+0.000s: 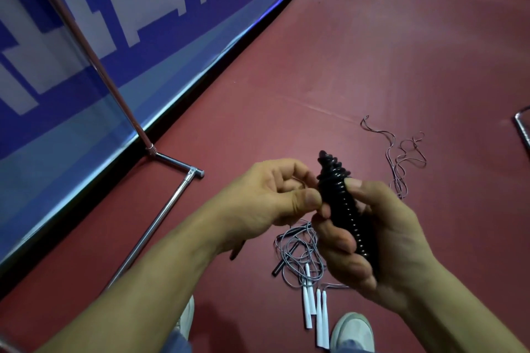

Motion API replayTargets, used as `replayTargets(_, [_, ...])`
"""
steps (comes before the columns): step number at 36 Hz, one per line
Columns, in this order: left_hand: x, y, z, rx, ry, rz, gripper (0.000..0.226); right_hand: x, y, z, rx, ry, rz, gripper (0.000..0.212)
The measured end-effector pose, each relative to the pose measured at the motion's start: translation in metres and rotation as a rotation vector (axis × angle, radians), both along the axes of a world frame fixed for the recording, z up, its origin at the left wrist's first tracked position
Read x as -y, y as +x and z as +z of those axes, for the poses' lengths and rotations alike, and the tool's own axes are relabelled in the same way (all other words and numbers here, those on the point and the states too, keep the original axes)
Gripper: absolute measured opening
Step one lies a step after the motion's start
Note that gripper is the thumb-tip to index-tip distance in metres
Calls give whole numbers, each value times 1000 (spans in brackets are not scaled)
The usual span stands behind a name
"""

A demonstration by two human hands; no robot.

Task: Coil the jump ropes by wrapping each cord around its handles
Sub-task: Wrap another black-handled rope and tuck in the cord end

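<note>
While the right hand (pixel 370 241) grips the black coiled rope bundle (pixel 344 209) upright, the left hand (pixel 275 195) pinches its cord end beside the top turns; tucking it seems next. Uncoiled ropes (pixel 301 255) lie on the floor (pixel 372 51) below.

I'm standing in a sports hall: dark red sport flooring (pixel 372 51) underfoot, a blue-and-white printed barrier banner (pixel 100 37) along its edge, a chrome tube stand (pixel 160 218) beside it, and loose jump ropes (pixel 301 255) on the floor.
</note>
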State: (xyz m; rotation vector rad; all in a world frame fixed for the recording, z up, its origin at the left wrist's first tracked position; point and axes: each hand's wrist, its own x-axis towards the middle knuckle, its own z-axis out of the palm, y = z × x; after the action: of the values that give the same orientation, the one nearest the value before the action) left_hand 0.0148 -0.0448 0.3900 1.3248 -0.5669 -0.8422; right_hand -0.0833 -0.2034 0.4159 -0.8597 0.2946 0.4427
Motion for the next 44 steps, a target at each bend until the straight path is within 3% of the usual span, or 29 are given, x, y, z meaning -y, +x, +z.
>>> replayTargets(3, [0,-1,3,-31,-11,-64,51,6,0,-4,0,183,112,42])
replayTargets(6, [-3,-2,7,-12,5,-115,44,11,-1,-8,48,288,252,35])
replayTargets(10, [-5,-2,11,24,27,-94,37,9,0,-9,146,124,258,30])
replayTargets(15, [-6,-1,12,114,42,-13,29,2,2,-6,118,-19,181,35])
replayTargets(20, [-4,-2,14,267,158,161,26,-1,9,-3,137,-425,-86,58])
replayTargets(23, [-3,0,9,355,275,324,18,0,11,-4,217,-799,-178,34])
replayTargets(25, [1,-2,8,413,329,389,16,-7,9,-5,255,-905,-213,31])
replayTargets(30, [5,-4,10,460,317,394,24,-22,5,-13,246,-832,-278,16])
replayTargets(33, [0,-4,13,372,240,301,26,-16,7,-6,215,-707,-329,35])
replayTargets(39, [-2,-4,15,148,116,200,27,-9,7,2,216,-530,-384,35])
replayTargets(44, [0,-8,15,167,135,346,14,-8,10,4,246,-548,-433,33])
